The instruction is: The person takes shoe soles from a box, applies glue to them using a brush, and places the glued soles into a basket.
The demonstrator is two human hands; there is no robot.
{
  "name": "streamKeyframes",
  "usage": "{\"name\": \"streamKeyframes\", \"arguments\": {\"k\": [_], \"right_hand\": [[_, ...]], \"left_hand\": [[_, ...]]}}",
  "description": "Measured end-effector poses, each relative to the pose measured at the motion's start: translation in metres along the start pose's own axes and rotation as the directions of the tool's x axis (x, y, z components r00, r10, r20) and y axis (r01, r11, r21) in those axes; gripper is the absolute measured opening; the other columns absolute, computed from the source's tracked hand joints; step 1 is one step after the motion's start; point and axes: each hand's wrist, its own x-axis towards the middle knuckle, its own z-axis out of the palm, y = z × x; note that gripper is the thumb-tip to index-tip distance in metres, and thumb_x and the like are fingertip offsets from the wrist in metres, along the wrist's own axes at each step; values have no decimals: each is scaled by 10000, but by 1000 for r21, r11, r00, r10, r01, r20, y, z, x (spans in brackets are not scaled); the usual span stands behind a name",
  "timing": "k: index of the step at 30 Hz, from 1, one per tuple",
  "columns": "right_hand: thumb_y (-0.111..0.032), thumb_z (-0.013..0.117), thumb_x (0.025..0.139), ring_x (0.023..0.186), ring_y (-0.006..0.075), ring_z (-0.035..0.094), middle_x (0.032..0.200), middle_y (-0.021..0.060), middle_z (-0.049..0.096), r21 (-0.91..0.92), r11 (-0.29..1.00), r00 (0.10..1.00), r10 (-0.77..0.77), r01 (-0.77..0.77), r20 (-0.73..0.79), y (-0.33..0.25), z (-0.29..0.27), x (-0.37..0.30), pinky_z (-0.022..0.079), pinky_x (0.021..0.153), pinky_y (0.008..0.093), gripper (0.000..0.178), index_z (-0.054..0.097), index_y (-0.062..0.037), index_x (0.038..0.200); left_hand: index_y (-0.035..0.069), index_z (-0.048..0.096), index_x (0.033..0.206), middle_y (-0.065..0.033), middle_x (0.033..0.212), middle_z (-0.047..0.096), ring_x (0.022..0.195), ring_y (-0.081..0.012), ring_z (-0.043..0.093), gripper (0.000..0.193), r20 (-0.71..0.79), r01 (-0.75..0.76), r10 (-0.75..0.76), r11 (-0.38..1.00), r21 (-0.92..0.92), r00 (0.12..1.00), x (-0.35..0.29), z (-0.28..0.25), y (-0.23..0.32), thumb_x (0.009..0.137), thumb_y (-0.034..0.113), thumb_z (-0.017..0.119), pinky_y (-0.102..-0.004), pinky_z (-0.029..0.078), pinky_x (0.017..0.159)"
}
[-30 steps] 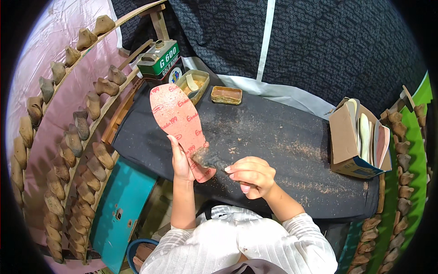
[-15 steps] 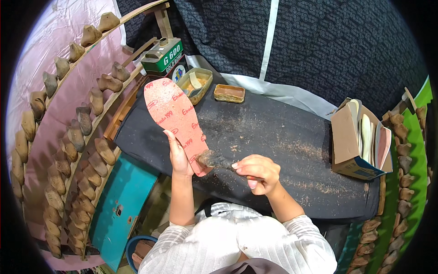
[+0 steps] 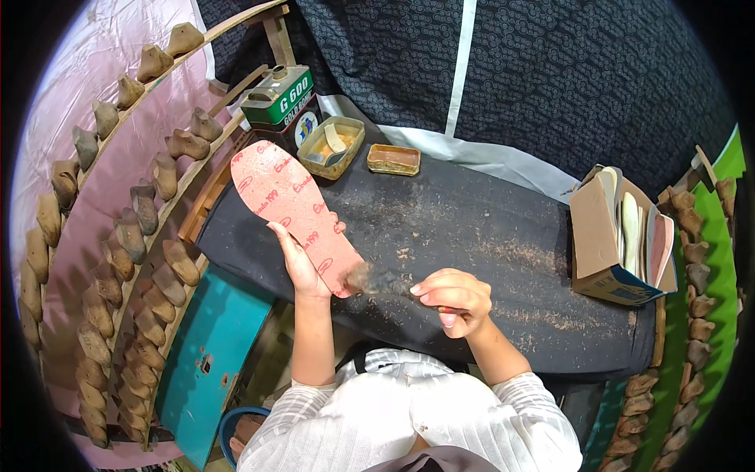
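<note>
A pink shoe insole (image 3: pixel 295 206) with red printing is held up over the table, tilted with its broad end away to the left. My left hand (image 3: pixel 303 263) grips it by the narrower part, thumb on the near edge and fingertips showing at the far edge. In my right hand (image 3: pixel 456 300) is a dark, grimy brush (image 3: pixel 381 279), pinched between thumb and fingers. Its tip touches the insole's narrow end and is slightly blurred. My right fingers hide the end of the brush handle.
The black-covered table (image 3: pixel 472 212) is strewn with shavings. At its back left stand a green metal can (image 3: pixel 277 102), a glue-stained tub (image 3: pixel 334 149) and a small shallow tray (image 3: pixel 393 160). A cardboard box (image 3: pixel 602 236) of insoles sits right. Racks of wooden shoe lasts (image 3: pixel 130 234) flank both sides.
The insole has tilted further left and moved a little lower in my left hand. My right hand and the brush have shifted slightly right, toward the insole's end edge.
</note>
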Motion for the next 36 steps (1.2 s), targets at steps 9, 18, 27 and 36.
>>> {"name": "streamKeyframes", "arguments": {"k": [9,18,27,36], "right_hand": [[-78,625,698,696,281,644,846,135,663,-65,997,995,-23,29,97,-4,-8,-2,526,633,338,177,650,22,841],[-233,562,894,759,292,646,927,197,638,-183,971,981,-173,154,-91,1,-17,45,536,646,350,255,616,15,910],[-243,578,876,695,258,642,871,159,654,-193,961,977,-177,198,120,2,-10,28,521,586,322,267,663,6,829],[-275,568,893,727,279,643,891,171,647,-169,972,986,-164,165,21,-4,-19,40,534,609,348,296,639,10,861]], "left_hand": [[66,455,1199,-120,912,571,761,-240,564,637,-31,6,-5,999,44,1000,5,9,-5,907,614,314,-366,494,662],[68,428,1274,-93,1071,586,918,-201,602,653,325,345,-356,934,94,876,-21,-2,-24,925,593,256,-353,517,783],[47,456,1245,-86,1049,600,871,-193,612,664,79,271,-278,958,92,957,-19,8,-23,929,592,246,-330,519,765],[46,433,1275,-79,1101,574,909,-187,581,656,168,350,-362,932,96,917,-29,8,-33,938,573,233,-337,489,816]]}}
